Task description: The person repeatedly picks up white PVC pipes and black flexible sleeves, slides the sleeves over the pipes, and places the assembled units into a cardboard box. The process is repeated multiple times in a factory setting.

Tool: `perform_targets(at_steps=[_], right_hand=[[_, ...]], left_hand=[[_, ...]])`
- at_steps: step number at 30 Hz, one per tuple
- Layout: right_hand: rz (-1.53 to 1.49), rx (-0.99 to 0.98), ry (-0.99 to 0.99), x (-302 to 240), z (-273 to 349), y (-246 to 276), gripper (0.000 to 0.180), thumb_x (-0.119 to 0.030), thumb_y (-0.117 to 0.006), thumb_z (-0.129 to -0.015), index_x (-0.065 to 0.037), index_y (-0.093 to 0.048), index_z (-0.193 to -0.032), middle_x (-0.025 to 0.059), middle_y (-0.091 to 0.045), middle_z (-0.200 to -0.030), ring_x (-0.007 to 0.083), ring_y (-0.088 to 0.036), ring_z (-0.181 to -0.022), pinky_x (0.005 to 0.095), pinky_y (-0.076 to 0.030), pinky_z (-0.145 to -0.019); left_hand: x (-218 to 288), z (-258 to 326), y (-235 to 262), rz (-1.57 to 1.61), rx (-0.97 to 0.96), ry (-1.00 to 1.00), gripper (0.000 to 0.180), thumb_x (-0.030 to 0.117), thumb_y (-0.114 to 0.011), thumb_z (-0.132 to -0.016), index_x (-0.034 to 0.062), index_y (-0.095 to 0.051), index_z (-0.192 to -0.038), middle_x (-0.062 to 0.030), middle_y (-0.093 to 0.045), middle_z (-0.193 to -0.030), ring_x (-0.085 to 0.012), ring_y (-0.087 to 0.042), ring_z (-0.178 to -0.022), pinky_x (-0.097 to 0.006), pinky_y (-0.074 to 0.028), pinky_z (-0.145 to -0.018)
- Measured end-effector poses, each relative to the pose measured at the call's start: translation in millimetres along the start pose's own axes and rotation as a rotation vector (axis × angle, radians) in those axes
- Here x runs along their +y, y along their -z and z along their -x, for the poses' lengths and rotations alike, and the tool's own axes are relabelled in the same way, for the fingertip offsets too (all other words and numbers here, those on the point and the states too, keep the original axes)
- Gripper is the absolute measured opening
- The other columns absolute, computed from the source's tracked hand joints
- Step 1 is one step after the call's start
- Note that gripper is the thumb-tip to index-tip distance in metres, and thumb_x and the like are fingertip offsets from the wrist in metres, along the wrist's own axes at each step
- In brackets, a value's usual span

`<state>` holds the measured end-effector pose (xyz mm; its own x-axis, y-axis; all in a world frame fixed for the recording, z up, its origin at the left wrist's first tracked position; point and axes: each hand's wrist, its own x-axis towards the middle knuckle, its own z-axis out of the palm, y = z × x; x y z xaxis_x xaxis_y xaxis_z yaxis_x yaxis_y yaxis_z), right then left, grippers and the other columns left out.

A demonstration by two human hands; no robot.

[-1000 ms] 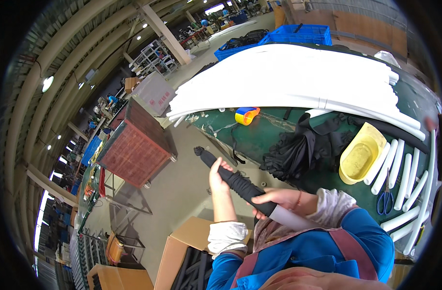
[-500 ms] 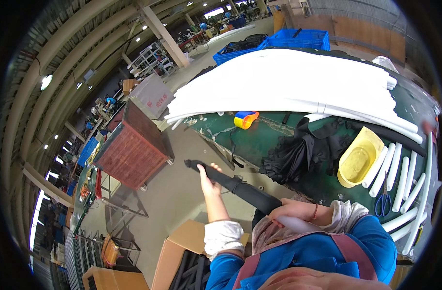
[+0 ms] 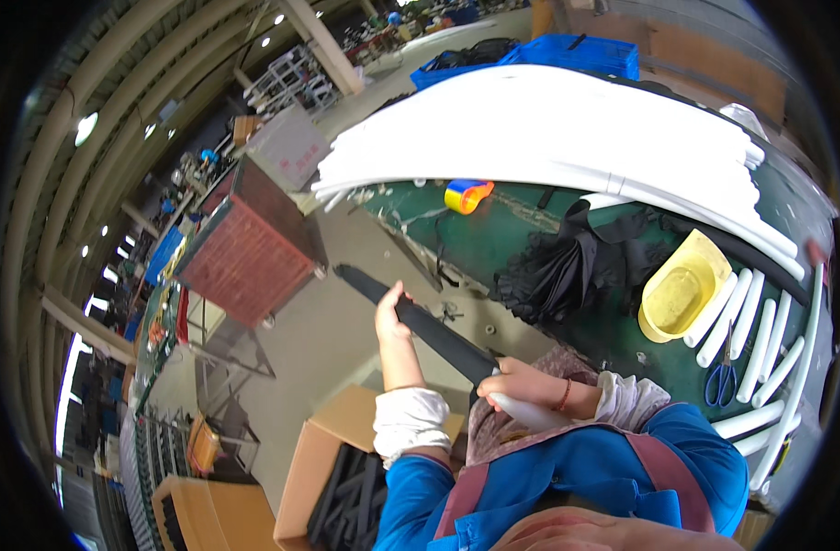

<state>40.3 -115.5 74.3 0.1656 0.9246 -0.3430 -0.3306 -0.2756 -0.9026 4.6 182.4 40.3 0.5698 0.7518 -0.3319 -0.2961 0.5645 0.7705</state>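
Note:
A long black fabric sleeve [image 3: 443, 342] slants across in front of my body, its narrow tip pointing to the far left. My left hand [image 3: 392, 312] is wrapped round it partway along. Closer to my chest, my right hand [image 3: 523, 384] grips the sleeve's near end together with a white foam tube [image 3: 530, 413], whose bare end sticks out below that hand. How far the tube reaches inside the sleeve is hidden. On the green table to the right lies a heap of black fabric sleeves [image 3: 567, 266], beside a yellow plastic tub [image 3: 682, 294].
Long white tubes [image 3: 530, 129] are piled along the table's far side. Short white tubes [image 3: 764, 340] and blue-handled scissors [image 3: 720, 384] lie at the right. A tape roll [image 3: 466, 196] rests near the left edge. Below stands a cardboard box [image 3: 296, 477] holding black tubes.
The bunched ring in the sleeve between my hands has smoothed out. More sleeve now extends beyond my left hand. My right hand has shifted left, and the view has tilted slightly.

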Motion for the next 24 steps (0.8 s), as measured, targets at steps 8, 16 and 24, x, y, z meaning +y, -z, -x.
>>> perform_targets(at_steps=[8,16,24], right_hand=[[-0.072,-0.127,0.012,4.0,0.1,18.0,0.022,-0.019,-0.064,-0.081,0.002,-0.063,-0.086,0.0056,-0.062,-0.074,0.0117,-0.06,-0.066,0.0255,-0.049,-0.063],[-0.324,-0.243,-0.126,-52.3,-41.8,21.4,0.026,-0.032,-0.061,-0.087,-0.006,-0.056,-0.092,0.005,-0.061,-0.077,0.0127,-0.059,-0.063,0.0241,-0.048,-0.058],[-0.075,-0.327,-0.118,-2.7,39.7,28.9,0.023,-0.021,-0.056,-0.083,-0.004,-0.056,-0.066,0.004,-0.055,-0.061,0.0118,-0.052,-0.058,0.0257,-0.043,-0.057]], left_hand=[[44.9,22.3,-29.3,0.152,-0.224,-0.087,0.022,0.026,-0.071,-0.083,0.0082,-0.058,-0.082,-0.0038,-0.057,-0.071,-0.0172,-0.057,-0.067,-0.033,-0.05,-0.064],[5.9,22.4,-66.4,0.112,-0.243,-0.015,0.024,0.02,-0.073,-0.08,0.0041,-0.057,-0.088,-0.0048,-0.058,-0.073,-0.0156,-0.055,-0.061,-0.027,-0.048,-0.058],[60.8,-41.7,49.3,0.074,0.055,-0.086,0.021,0.021,-0.074,-0.078,0.0133,-0.055,-0.072,0.0018,-0.048,-0.055,-0.0132,-0.048,-0.049,-0.029,-0.042,-0.048]])
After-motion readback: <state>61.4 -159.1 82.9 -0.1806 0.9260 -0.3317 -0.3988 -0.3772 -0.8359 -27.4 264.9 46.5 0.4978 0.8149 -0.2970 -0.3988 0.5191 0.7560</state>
